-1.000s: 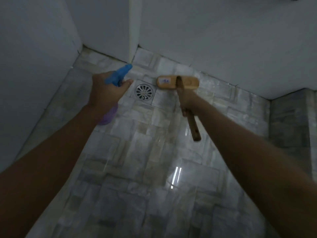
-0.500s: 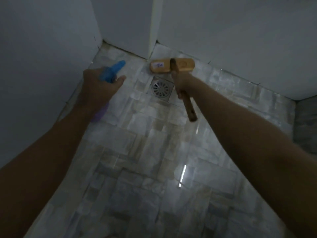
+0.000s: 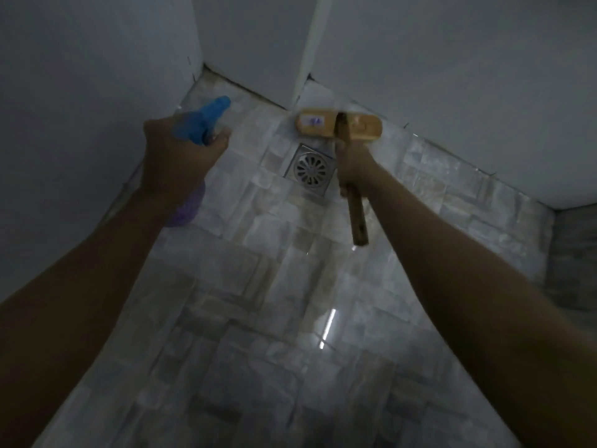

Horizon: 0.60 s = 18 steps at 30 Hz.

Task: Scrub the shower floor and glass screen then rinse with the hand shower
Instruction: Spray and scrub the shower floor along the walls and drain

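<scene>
right grip: right hand (image 3: pixel 353 166) is wrapped tight round the shaft of a tan wooden long-handled scrub brush (image 3: pixel 361 126). It is gripped near the head end, and the bare handle end sticks out below the fist toward the camera.
brush head: seen just beyond the knuckles, set crosswise and blurred. It is placed at the foot of the far wall, right at the corner joint. Bristle contact with the tiles cannot be confirmed.
left grip: left hand (image 3: pixel 181 156) is closed round the neck of a spray bottle with a blue trigger head and a translucent purple body (image 3: pixel 203 119). The nozzle is aimed away at the far left corner, and the purple body is seen under the wrist. A finger on the trigger cannot be made out.
drain: a square steel floor drain with a round slotted grate (image 3: pixel 310 169) is located between the two hands, just beside the right fist and directly on the near side of the brush head.
shower floor: grey-white marbled stone tiles (image 3: pixel 258 318), glossy, with a bright streak reflected near the centre.
walls: plain pale panels (image 3: pixel 97 92) are seen on the left and at the back. A white vertical strip (image 3: pixel 307 43) is seen running down to the corner above the brush head.
</scene>
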Available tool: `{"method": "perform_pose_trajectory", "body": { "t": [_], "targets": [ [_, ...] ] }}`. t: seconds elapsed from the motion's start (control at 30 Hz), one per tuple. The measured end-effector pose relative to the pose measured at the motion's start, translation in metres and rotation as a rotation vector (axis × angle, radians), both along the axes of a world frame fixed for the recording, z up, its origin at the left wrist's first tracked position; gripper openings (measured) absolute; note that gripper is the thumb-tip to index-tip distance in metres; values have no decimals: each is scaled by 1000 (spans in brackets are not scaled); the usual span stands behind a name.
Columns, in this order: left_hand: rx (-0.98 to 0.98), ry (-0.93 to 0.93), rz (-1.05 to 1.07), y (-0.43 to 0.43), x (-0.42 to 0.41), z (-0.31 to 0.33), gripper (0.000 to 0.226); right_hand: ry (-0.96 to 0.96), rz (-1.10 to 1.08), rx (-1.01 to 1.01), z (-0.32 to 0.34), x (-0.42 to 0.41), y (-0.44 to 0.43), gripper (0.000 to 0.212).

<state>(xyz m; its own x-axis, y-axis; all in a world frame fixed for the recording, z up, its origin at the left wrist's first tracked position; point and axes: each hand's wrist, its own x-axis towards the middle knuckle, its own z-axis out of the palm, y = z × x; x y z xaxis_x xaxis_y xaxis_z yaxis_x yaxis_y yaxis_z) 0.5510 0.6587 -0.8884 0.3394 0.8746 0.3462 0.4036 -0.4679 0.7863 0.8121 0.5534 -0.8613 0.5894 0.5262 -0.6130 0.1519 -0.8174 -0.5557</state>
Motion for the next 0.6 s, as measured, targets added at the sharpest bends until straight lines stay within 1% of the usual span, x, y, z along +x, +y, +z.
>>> {"method": "perform_pose_trajectory", "body": {
  "t": [0.07, 0.1, 0.17, 0.23, 0.27, 0.33, 0.4, 0.43, 0.5, 0.57, 0.6],
  "targets": [
    [-10, -18, 2, 1, -2, -1, 18, 103, -78, 27, 7, 8, 37, 35],
    [-19, -22, 9, 1, -2, -1, 19, 133, -100, 46, 11, 12, 51, 32],
    [-40, -11, 16, 0, 2, -1, 31, 42, -88, 47, 16, 17, 62, 26],
    [0, 52, -21, -6, 6, -2, 38, 51, -81, -6, 16, 8, 55, 26],
    [13, 75, -45, -8, 8, -2, 37, 56, -85, -9, 13, 2, 47, 26],
    [-20, 76, -64, -13, 11, 0, 34, 145, -116, 8, 8, -11, 36, 27],
    [-29, 60, -54, -16, 13, 2, 31, 169, -131, 34, 7, -8, 45, 28],
    [-19, 63, -46, -16, 12, 3, 30, 152, -139, 67, 8, 0, 56, 27],
    [18, 54, -34, -16, 9, 4, 31, 160, -151, 81, 5, 26, 80, 14],
    [28, 36, -1, -12, 4, 4, 34, 149, -178, 47, -11, 44, 94, 27],
    [17, 19, 20, -11, 2, 4, 34, 131, -172, 41, -8, 37, 87, 21]
  ]
}}
